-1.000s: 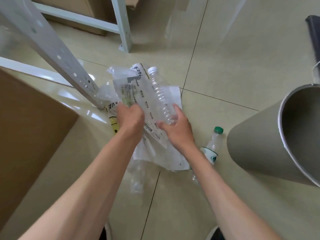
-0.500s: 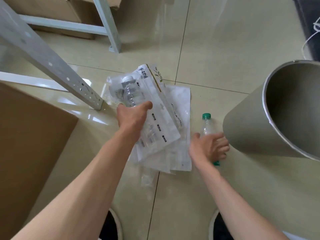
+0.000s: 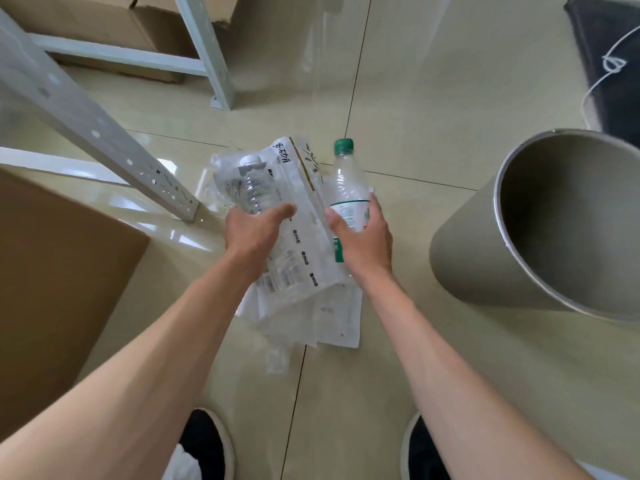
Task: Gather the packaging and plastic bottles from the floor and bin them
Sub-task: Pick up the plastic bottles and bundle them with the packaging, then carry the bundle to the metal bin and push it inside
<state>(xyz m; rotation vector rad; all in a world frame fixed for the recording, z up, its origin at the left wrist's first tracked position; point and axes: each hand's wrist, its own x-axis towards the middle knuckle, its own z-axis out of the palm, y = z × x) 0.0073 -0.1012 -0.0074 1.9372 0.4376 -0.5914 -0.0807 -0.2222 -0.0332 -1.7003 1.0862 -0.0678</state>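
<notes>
The grey round bin [image 3: 485, 244] stands at the right of the scene, tilted in the wide-angle view so that its open mouth faces the camera; the part of its inside that shows holds nothing. At far left, cardboard boxes [image 3: 104, 22] sit under a white metal shelf frame [image 3: 114, 140], and a large brown carton [image 3: 52, 271] fills the near left. The left hand [image 3: 254, 233] is clenched around a bundle of clear plastic packaging [image 3: 298, 216] with a clear ribbed bottle [image 3: 252, 188] pressed against it, white cap pointing far. The right hand [image 3: 363, 244] grasps a green-capped bottle [image 3: 346, 181] around its labelled middle, cap pointing far, just beside the right edge of the bundle and touching it. Below both hands more flat packaging [image 3: 332, 317] lies on the tiled floor [image 3: 433, 98], with a crumpled clear scrap [image 3: 277, 358] near its left corner. Dark shoes [image 3: 207, 441] show at the near edge. Half a second ago the right hand was low on the floor, closing over the green-capped bottle close to the bin's base; now that bottle is lifted and brought left against the bundle. The left hand's grip on the packaging and ribbed bottle looks unchanged, and the bin has stayed where it was.
</notes>
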